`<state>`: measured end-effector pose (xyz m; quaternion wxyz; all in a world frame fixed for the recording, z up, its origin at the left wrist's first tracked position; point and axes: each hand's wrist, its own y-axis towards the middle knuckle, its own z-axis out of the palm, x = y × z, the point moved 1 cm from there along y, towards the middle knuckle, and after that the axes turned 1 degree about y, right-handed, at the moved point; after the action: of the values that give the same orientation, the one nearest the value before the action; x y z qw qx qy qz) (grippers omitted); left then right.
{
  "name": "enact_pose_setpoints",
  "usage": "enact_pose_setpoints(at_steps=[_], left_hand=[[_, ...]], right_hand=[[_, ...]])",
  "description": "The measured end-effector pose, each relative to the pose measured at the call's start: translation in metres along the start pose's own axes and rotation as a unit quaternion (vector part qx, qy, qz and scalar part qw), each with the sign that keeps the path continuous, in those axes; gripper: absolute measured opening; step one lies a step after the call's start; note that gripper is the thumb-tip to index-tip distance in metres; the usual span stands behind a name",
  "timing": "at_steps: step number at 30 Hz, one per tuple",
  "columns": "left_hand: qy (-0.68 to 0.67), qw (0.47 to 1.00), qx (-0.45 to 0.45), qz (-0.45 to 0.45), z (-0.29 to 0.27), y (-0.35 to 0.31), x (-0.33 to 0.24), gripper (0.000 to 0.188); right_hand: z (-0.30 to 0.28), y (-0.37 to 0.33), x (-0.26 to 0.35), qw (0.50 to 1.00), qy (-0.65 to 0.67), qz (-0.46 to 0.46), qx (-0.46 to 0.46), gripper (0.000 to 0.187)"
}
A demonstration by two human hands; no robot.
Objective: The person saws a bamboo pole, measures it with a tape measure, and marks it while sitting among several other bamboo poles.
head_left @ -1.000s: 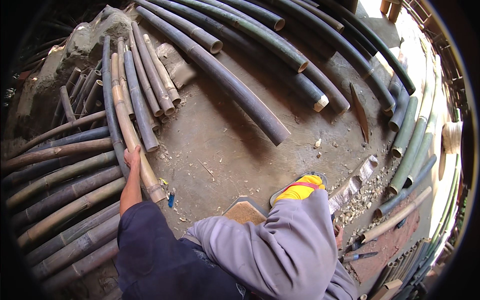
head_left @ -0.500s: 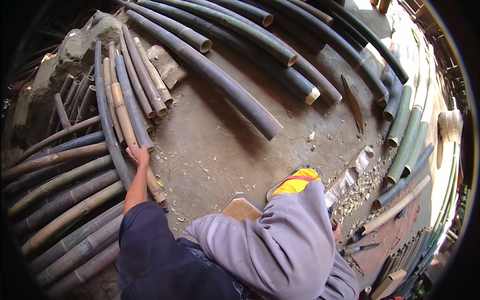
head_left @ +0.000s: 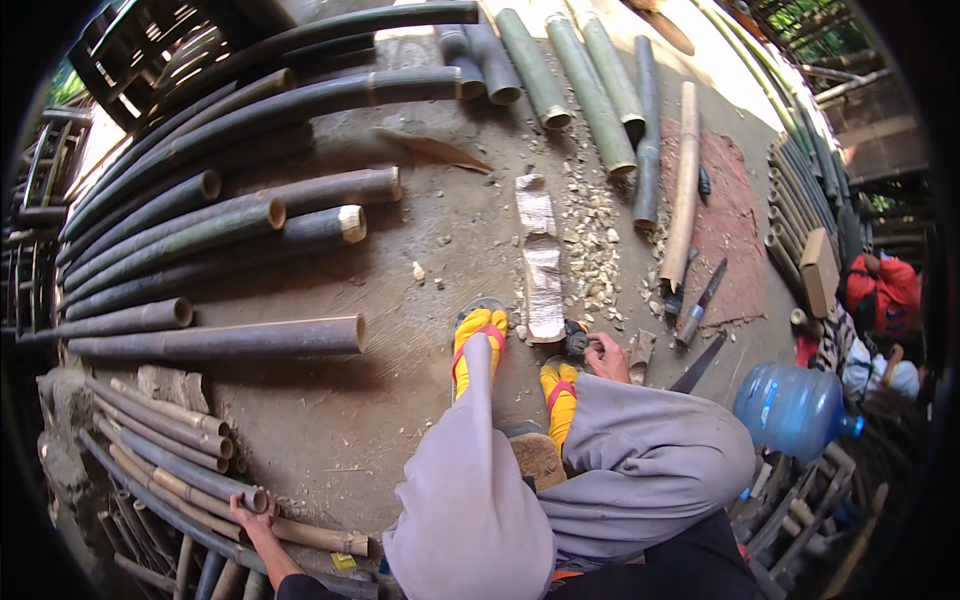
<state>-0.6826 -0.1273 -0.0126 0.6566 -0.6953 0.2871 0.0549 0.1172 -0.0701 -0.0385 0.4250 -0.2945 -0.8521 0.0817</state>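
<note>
My left hand [head_left: 257, 509] is closed around a tan bamboo pole [head_left: 318, 537] at the lower left. Beside its fingers is the open end of a dark bamboo pole [head_left: 218, 483]. My right hand [head_left: 606, 358] is low beside my right foot, its fingers curled against a small black object [head_left: 576, 338] whose kind I cannot make out. That object lies just off the near end of a notched, pale wooden block [head_left: 538, 260]. Right of the hand are a short wood piece [head_left: 641, 355] and a dark saw blade [head_left: 699, 364].
Long dark bamboo poles [head_left: 225, 338] lie across the left and back. Wood chips [head_left: 591, 250] litter the ground beside the block. Green bamboo lengths [head_left: 592, 100], a knife [head_left: 704, 301] and a blue water jug [head_left: 790, 408] are to the right. Another person in red [head_left: 885, 295] sits at far right.
The view has swung to the right, bringing the jug, the saw and the other person into sight. My left hand stays at the bamboo poles. My right hand now shows by the black object.
</note>
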Motion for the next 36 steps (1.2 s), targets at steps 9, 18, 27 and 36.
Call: enact_pose_setpoints(at_steps=[9,18,27,36], left_hand=[[0.154,0.910,0.014,0.385,0.064,-0.066,0.030,0.040],[0.369,0.726,0.381,0.437,0.241,-0.235,0.071,0.055],[0.729,0.263,0.548,0.314,0.377,-0.282,0.212,0.064],[0.781,0.013,0.499,0.375,0.455,-0.292,0.286,0.071]], right_hand=[[-0.005,-0.005,0.020,1.000,0.006,-0.013,-0.006,0.030],[-0.013,0.029,0.071,0.973,0.231,-0.016,0.020,0.027],[-0.094,0.084,0.138,0.693,0.716,-0.069,0.056,0.061],[-0.033,0.063,0.049,0.602,0.784,0.095,-0.116,0.043]])
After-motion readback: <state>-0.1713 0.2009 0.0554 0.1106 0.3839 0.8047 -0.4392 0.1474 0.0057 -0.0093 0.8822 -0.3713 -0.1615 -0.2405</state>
